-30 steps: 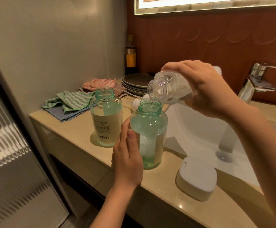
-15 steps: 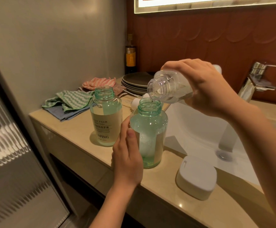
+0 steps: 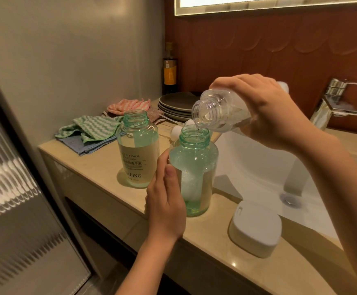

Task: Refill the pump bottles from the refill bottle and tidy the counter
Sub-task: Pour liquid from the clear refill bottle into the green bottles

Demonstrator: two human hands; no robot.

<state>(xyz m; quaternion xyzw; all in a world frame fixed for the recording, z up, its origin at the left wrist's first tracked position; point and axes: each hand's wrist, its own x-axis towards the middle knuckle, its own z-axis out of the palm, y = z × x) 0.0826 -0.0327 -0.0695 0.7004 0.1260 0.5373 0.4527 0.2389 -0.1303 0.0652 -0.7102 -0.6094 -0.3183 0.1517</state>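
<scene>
Head cam, bathroom counter (image 3: 194,241): little had changed vs. half a sec. earlier. Both hands and all three bottles sat where they had been, and the pour went on.

The right hand (image 3: 266,111) gripped the clear refill bottle (image 3: 218,111) from above, fingers curled over its body. The bottle was tipped mouth-down just over the neck of the near pump bottle (image 3: 194,167), with a thin trickle at its lip and some clear liquid left along its lower side. The left hand (image 3: 167,201) held the near pump bottle upright at the counter's front edge, thumb up its side, fingers wrapped behind. That bottle, cap off, had a shallow green pool at the bottom w/ white foam above it.

The second pump bottle (image 3: 139,150) stood open just to the left, apart, filled approx. to its shoulder with pale green liquid.

Also on the counter: a white case (image 3: 256,226) front right, stacked plates (image 3: 175,103) and cloths (image 3: 92,128) at the back. The sink (image 3: 247,162) lay to the right.
</scene>
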